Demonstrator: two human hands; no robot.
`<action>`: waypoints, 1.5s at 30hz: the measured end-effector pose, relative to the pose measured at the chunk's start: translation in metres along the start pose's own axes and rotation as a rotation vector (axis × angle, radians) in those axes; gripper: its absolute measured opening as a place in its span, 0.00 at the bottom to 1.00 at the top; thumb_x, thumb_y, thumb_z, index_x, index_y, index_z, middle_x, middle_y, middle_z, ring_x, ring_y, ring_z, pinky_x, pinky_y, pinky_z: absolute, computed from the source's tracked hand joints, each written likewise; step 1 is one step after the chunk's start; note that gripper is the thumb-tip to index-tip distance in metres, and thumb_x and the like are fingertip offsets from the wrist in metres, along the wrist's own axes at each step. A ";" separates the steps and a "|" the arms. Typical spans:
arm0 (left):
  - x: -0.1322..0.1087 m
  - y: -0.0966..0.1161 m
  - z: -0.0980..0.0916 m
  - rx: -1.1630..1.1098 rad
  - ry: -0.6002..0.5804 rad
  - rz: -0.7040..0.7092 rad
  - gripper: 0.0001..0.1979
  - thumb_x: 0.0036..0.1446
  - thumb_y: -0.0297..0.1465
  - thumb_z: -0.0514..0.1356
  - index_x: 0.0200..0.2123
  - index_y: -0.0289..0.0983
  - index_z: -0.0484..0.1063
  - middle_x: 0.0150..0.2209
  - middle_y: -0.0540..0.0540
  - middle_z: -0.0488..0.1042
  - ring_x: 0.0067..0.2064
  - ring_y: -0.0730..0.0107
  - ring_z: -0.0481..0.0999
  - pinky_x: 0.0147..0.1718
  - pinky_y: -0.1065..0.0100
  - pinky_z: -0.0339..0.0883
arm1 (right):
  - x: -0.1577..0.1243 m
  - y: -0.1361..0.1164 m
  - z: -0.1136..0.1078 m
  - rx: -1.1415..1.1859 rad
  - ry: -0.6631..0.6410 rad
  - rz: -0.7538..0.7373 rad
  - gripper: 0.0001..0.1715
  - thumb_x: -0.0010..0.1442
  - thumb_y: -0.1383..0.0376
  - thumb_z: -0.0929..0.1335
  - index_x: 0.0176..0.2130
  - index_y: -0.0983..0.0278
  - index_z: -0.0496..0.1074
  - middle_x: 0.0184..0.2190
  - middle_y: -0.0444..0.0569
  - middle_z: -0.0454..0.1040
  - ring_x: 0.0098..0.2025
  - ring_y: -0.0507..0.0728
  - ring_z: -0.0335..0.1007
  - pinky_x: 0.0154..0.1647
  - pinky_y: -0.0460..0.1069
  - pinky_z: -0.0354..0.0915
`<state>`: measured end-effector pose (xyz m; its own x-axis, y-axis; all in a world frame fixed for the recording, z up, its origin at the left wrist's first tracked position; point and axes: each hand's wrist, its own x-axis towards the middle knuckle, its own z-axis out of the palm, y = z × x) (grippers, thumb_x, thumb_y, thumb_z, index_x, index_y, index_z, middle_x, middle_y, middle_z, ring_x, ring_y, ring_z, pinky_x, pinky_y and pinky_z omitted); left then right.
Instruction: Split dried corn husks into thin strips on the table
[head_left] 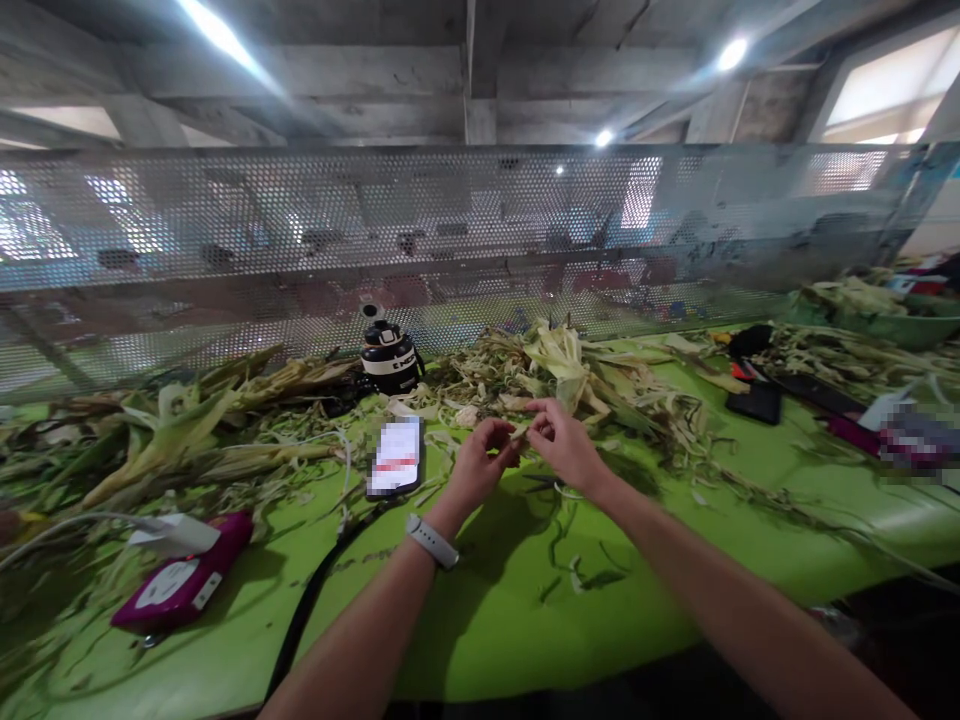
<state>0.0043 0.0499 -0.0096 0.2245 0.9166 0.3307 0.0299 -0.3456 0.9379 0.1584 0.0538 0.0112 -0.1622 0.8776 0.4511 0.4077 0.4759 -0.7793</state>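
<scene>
My left hand [480,468], with a white watch band [432,541] at its wrist, is closed in a pinch. Close beside it, my right hand [564,446] pinches too. Between the fingertips of both is a small strip of pale green corn husk [519,432], partly hidden by the fingers. Beneath the right hand lie what look like dark scissors [541,482] on the green tabletop [517,610]. A heap of dry corn husks [562,365] rises just beyond the hands. To the left of my left hand lies a phone [395,457] with its screen lit.
A black bottle [390,358] stands behind the phone. A purple power bank [187,580] with a white plug and a black strap [322,580] lie left. More husks [172,420] cover the left side. A dark phone [754,402] lies right. Perforated metal panels [450,220] close the back.
</scene>
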 end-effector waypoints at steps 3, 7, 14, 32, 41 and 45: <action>0.001 0.000 -0.002 -0.073 0.042 -0.035 0.19 0.45 0.42 0.64 0.33 0.35 0.63 0.25 0.53 0.68 0.26 0.77 0.70 0.28 0.70 0.71 | 0.001 0.000 0.000 0.051 -0.045 0.011 0.16 0.52 0.66 0.65 0.43 0.64 0.63 0.27 0.43 0.69 0.28 0.50 0.67 0.31 0.47 0.64; 0.002 0.001 -0.003 -0.148 0.109 -0.080 0.20 0.43 0.43 0.64 0.32 0.35 0.63 0.27 0.52 0.69 0.27 0.77 0.70 0.29 0.70 0.71 | 0.002 0.001 -0.001 0.102 -0.078 0.012 0.17 0.50 0.65 0.68 0.41 0.64 0.64 0.31 0.46 0.71 0.31 0.51 0.69 0.34 0.48 0.66; 0.002 0.001 -0.003 -0.074 0.090 -0.045 0.19 0.45 0.43 0.63 0.33 0.35 0.64 0.27 0.51 0.69 0.28 0.75 0.71 0.28 0.69 0.72 | 0.002 -0.002 -0.003 0.089 -0.024 0.006 0.11 0.49 0.64 0.69 0.33 0.64 0.64 0.27 0.44 0.71 0.30 0.52 0.69 0.34 0.48 0.66; -0.001 0.005 -0.007 0.493 -0.048 0.354 0.06 0.56 0.28 0.54 0.37 0.37 0.68 0.34 0.45 0.72 0.33 0.70 0.71 0.33 0.70 0.65 | 0.015 0.001 -0.020 0.189 -0.195 0.275 0.08 0.47 0.66 0.64 0.29 0.66 0.70 0.23 0.42 0.68 0.24 0.49 0.61 0.26 0.45 0.57; -0.002 0.009 -0.005 0.485 -0.119 0.290 0.07 0.54 0.28 0.55 0.38 0.38 0.68 0.34 0.46 0.73 0.36 0.69 0.72 0.36 0.69 0.64 | 0.015 0.003 -0.018 0.095 -0.197 0.240 0.09 0.45 0.62 0.68 0.21 0.66 0.67 0.16 0.38 0.60 0.21 0.48 0.52 0.23 0.45 0.49; -0.002 0.011 -0.004 0.277 -0.177 0.033 0.13 0.52 0.35 0.58 0.40 0.35 0.67 0.24 0.51 0.67 0.26 0.74 0.67 0.25 0.73 0.60 | 0.013 0.002 -0.017 0.143 -0.208 0.174 0.11 0.46 0.60 0.69 0.25 0.67 0.69 0.19 0.40 0.62 0.23 0.48 0.54 0.25 0.45 0.51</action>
<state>0.0003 0.0451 0.0007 0.3947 0.8634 0.3142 0.2781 -0.4382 0.8548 0.1727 0.0658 0.0228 -0.2869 0.9328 0.2180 0.3173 0.3073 -0.8971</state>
